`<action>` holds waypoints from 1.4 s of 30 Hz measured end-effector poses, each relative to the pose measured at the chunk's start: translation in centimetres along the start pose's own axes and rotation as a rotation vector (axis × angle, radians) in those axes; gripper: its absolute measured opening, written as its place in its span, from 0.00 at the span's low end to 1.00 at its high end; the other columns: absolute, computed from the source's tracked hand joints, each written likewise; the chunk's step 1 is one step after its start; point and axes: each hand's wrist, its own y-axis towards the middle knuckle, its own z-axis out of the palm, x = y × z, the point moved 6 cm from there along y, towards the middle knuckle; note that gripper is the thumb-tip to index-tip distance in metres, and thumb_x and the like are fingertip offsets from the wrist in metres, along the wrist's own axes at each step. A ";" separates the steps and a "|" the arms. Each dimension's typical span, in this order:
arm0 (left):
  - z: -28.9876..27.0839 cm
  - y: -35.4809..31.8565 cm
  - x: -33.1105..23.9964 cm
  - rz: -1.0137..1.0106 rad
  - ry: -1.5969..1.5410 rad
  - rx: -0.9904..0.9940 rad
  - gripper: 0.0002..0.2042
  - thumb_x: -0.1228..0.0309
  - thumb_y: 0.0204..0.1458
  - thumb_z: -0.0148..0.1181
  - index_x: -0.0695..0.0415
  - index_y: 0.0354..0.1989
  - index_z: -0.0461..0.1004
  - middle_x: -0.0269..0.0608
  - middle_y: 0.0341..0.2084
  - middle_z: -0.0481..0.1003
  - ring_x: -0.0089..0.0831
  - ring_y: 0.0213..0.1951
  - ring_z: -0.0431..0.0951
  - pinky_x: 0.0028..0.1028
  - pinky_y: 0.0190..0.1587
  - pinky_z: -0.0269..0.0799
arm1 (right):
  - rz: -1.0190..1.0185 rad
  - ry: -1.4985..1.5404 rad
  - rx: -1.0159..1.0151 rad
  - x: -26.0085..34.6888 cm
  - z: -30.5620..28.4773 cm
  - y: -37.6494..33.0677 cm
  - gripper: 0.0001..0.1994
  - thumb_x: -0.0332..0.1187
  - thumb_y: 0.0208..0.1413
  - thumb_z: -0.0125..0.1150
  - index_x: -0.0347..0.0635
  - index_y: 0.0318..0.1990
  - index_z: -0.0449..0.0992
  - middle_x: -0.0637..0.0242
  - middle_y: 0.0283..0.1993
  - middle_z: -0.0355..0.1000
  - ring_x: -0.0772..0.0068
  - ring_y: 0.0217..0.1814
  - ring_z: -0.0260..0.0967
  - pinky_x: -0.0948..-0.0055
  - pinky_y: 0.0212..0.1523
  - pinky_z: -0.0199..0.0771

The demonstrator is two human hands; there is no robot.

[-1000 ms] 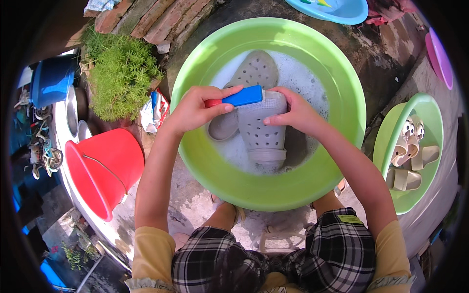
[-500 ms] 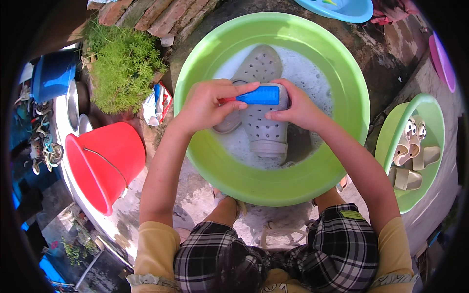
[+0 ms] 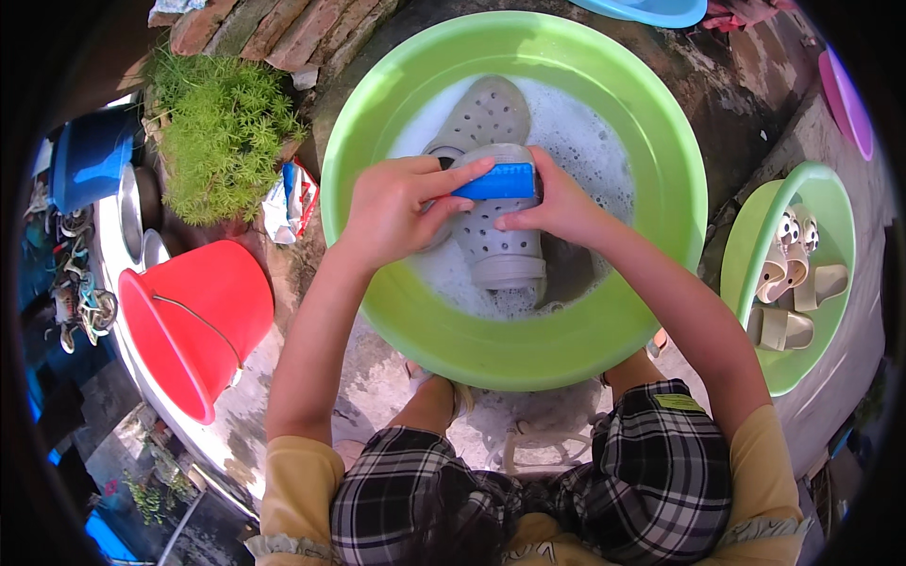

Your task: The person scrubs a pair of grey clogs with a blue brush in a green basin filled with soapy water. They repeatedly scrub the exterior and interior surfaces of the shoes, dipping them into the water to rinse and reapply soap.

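- Evidently the scrubbing is partway through, as I judge it from my end: the brush [image 3: 500,181] lies across the toe of the gray clog [image 3: 495,250], while the second clog [image 3: 489,111] lies unheld in the suds [image 3: 604,141]. How clean either one is, I can't tell.
- My left hand [image 3: 401,208] is clamped on the brush, and my right hand [image 3: 566,203] grips the gray clog's toe, thumb on top. The two are just apart.
- That clog is around the middle of the big green tub [image 3: 528,368], toe toward the far edge, heel toward the near edge. The second clog reaches nearer the far edge.
- Counting, I get one brush and two clogs in one big tub; a dark patch [image 3: 571,269] beside the held clog is unclear to me.
- Off to the right, one smaller green tub [image 3: 746,245] holds what looks like two pairs of beige footwear, overlapping.
- Leftward I count one red bucket [image 3: 222,302] and one torn packet [image 3: 291,203].
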 end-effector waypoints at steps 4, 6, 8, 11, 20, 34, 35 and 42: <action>-0.8 0.6 0.4 -0.025 -0.024 0.024 0.25 0.72 0.43 0.69 0.41 0.54 0.78 0.38 0.17 0.66 0.35 0.21 0.68 0.33 0.26 0.64 | -0.018 -0.187 -0.096 0.2 -0.7 -0.4 0.43 0.36 0.35 0.79 0.35 0.59 0.60 0.53 0.54 0.70 0.59 0.57 0.69 0.62 0.59 0.68; -1.8 -1.3 3.8 -0.187 -0.134 0.042 0.25 0.72 0.43 0.69 0.41 0.54 0.78 0.39 0.18 0.66 0.35 0.21 0.68 0.33 0.26 0.63 | -0.037 -0.143 -0.071 -0.4 -0.9 -0.3 0.42 0.35 0.37 0.79 0.37 0.60 0.59 0.56 0.55 0.69 0.62 0.58 0.68 0.62 0.59 0.68; -1.9 -1.5 3.7 -0.175 -0.103 0.021 0.25 0.72 0.43 0.69 0.41 0.54 0.78 0.39 0.18 0.66 0.35 0.22 0.68 0.34 0.26 0.63 | -0.021 -0.131 -0.037 -0.4 -0.1 -0.2 0.42 0.34 0.38 0.79 0.37 0.60 0.59 0.57 0.55 0.68 0.63 0.58 0.67 0.62 0.59 0.68; -0.8 0.4 0.4 -0.020 -0.007 -0.010 0.24 0.70 0.44 0.68 0.39 0.54 0.78 0.37 0.18 0.67 0.36 0.22 0.69 0.33 0.26 0.64 | 0.002 -0.150 0.010 0.4 0.4 0.3 0.42 0.34 0.38 0.79 0.37 0.60 0.59 0.56 0.56 0.68 0.63 0.59 0.66 0.62 0.60 0.67; -0.5 -2.7 1.6 -0.078 0.057 -0.091 0.25 0.69 0.43 0.69 0.40 0.54 0.78 0.35 0.15 0.64 0.33 0.22 0.69 0.33 0.25 0.63 | -0.050 -0.187 -0.049 0.0 0.4 0.5 0.43 0.35 0.35 0.80 0.32 0.58 0.59 0.50 0.54 0.69 0.58 0.58 0.68 0.62 0.59 0.68; 1.1 -3.1 -0.9 0.083 0.186 -0.235 0.24 0.71 0.43 0.68 0.39 0.53 0.79 0.33 0.16 0.64 0.33 0.20 0.68 0.33 0.25 0.64 | -0.049 -0.213 -0.028 0.1 0.2 0.4 0.47 0.36 0.35 0.80 0.32 0.63 0.57 0.49 0.59 0.66 0.56 0.61 0.66 0.61 0.61 0.66; 0.8 -4.2 0.4 0.031 0.182 -0.222 0.24 0.71 0.44 0.68 0.39 0.53 0.79 0.33 0.16 0.64 0.33 0.20 0.68 0.33 0.25 0.64 | -0.051 -0.209 -0.024 0.0 0.1 0.3 0.47 0.36 0.36 0.80 0.34 0.63 0.57 0.51 0.59 0.67 0.58 0.61 0.66 0.61 0.61 0.66; 2.0 -3.9 -1.1 0.055 0.227 -0.243 0.24 0.68 0.42 0.68 0.37 0.52 0.79 0.32 0.16 0.63 0.32 0.20 0.67 0.32 0.25 0.63 | -0.092 -0.314 -0.013 0.3 0.6 0.5 0.45 0.34 0.37 0.81 0.38 0.62 0.58 0.57 0.58 0.67 0.63 0.62 0.65 0.62 0.61 0.66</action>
